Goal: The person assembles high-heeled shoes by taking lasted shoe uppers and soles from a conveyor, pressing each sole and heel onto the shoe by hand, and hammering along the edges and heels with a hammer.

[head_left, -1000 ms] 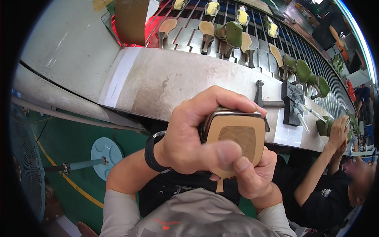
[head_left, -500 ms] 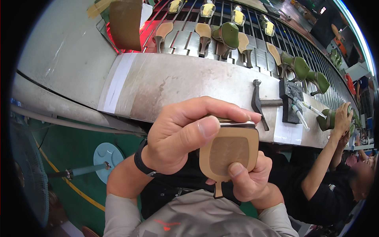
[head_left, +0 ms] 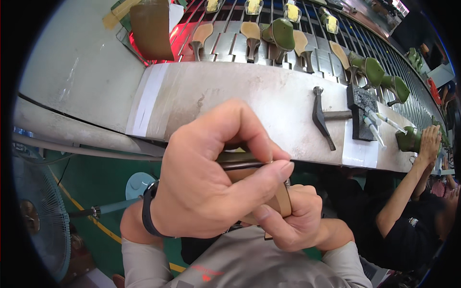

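Over my lap, in front of the bench edge, I hold a high-heeled shoe (head_left: 284,200) with a tan sole. My right hand (head_left: 295,221) is closed round its lower part, thumb against the tan side. My left hand (head_left: 204,177) is bent across the other end, thumb and forefinger tips pressed together by the shoe's edge. Whatever lies in that pinch is too small to make out. A dark rim and a strip of green show through the curl of the left hand, which hides most of the sole.
On the pale bench (head_left: 206,86) lie a hammer (head_left: 319,115), a black block (head_left: 357,108) and syringe-like tubes (head_left: 374,130). Tan-soled and green heeled shoes (head_left: 281,36) stand along the slatted conveyor (head_left: 216,53). A co-worker's hand (head_left: 430,144) holds a green shoe at right. A fan (head_left: 43,206) stands left.
My left hand has moved left and closed into a pinch, turning across the shoe. The shoe has tilted, so its sole is mostly hidden now. My right hand keeps its hold.
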A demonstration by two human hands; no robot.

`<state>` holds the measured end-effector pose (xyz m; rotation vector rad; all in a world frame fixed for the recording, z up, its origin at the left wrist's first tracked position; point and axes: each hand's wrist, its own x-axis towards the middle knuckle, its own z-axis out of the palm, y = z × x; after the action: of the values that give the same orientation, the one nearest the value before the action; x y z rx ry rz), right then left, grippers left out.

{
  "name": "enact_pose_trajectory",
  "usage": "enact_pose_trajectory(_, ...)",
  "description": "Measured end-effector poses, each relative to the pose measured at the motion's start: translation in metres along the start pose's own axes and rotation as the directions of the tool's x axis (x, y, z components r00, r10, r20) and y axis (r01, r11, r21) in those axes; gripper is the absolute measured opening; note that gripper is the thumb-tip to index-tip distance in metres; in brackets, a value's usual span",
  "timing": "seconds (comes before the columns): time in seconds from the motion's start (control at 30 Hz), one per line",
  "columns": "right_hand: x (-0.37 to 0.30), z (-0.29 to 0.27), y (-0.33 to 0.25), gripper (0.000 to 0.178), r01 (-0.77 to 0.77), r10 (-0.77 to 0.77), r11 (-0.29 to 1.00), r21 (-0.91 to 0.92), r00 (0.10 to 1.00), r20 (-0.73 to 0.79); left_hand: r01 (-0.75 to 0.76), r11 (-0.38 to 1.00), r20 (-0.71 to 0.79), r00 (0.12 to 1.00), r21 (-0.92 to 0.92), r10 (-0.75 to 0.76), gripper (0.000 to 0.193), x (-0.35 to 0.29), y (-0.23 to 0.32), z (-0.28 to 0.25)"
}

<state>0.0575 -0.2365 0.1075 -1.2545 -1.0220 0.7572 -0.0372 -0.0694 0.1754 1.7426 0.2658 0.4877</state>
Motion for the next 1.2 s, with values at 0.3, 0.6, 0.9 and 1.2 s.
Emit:
enact_pose_trajectory(0.3,0.052,-0.045,0.016,0.032,-0.261,0.263,0.926,0.274,0.964,0.029,0.067,0.757,0.165,0.985,-0.650,0.055,0.054,0.113,-0.074,-0.033)
enact_pose_trajectory(0.6,0.061,-0.053,0.047,0.028,-0.046,0.170,0.899,0.435,0.953,-0.250,-0.277,0.863,0.070,0.939,-0.422,0.336,0.071,0.091,-0.117,0.012)
enact_pose_trajectory(0.9,0.056,-0.054,0.046,0.027,-0.088,0.211,0.895,0.436,0.947,-0.242,-0.266,0.862,0.050,0.947,-0.431,0.317,0.067,0.091,-0.120,0.017)
enact_pose_trajectory(1.2,0.054,-0.047,0.047,0.028,-0.078,0.199,0.905,0.418,0.946,-0.256,-0.128,0.866,0.086,0.978,-0.484,0.192,0.065,0.085,-0.108,0.010)
